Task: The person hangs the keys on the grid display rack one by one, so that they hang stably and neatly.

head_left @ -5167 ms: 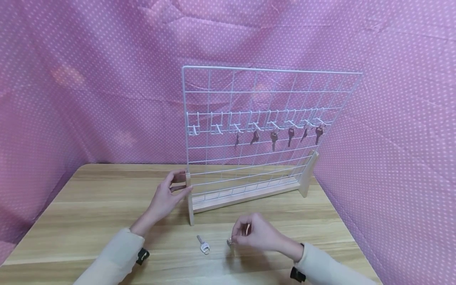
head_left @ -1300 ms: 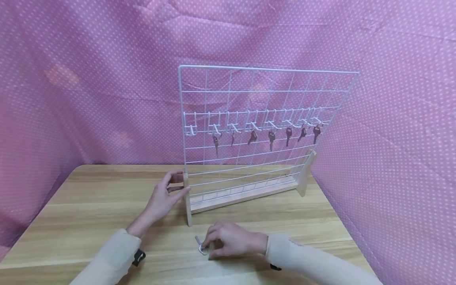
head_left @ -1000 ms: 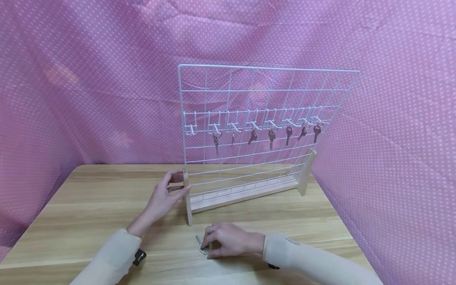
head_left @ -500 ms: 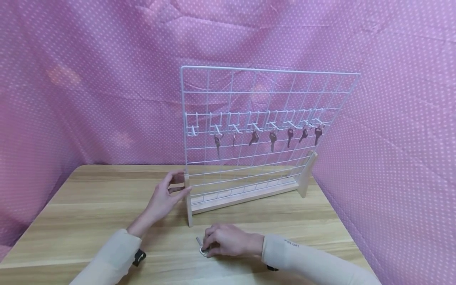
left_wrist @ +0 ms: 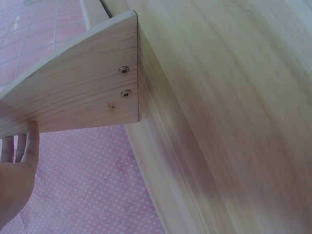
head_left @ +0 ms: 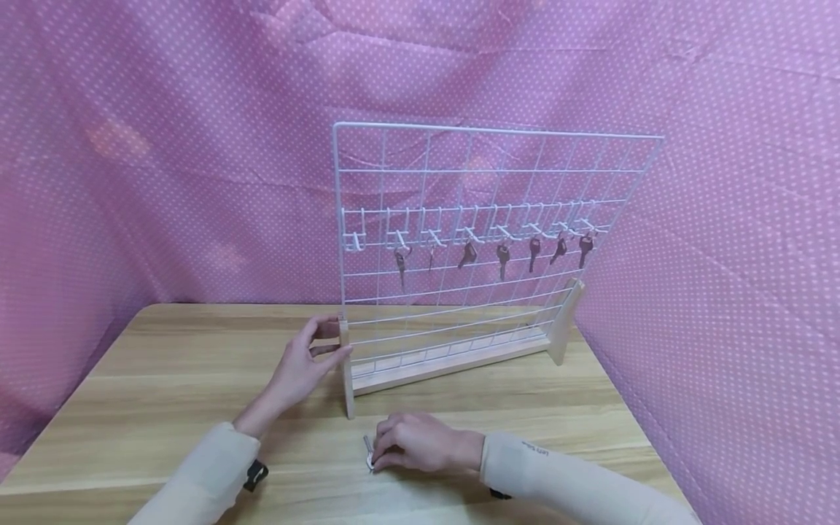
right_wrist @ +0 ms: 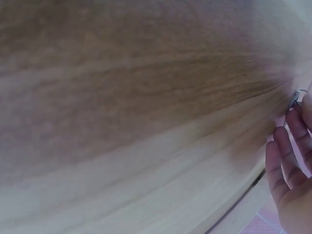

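A white wire grid rack point(head_left: 499, 131) stands on a wooden base with hooks along its middle. My left hand point(head_left: 294, 372) grips its left wooden side panel point(head_left: 347, 375), thumb on the near side and fingers behind. In the left wrist view, fingers touch the edge of that panel point(left_wrist: 92, 80). Low over the table, my right hand point(head_left: 423, 442) pinches a silver key point(head_left: 370, 461) by its head, the blade pointing away. The key's ring point(right_wrist: 302, 90) shows at the fingertips in the right wrist view. Whether the key touches the table, I cannot tell.
Several keys, such as the dark one at the right point(head_left: 586, 249), hang from the hooks. The leftmost hook point(head_left: 355, 241) bears no key. A wooden table point(head_left: 197, 379) lies beneath, with pink dotted cloth point(head_left: 230, 182) behind and at both sides.
A key now hangs on the second hook from the left, bare 5.2 seconds ago. My right hand has moved left to the table's key and pinches it, turning it slightly. My left hand stays put.
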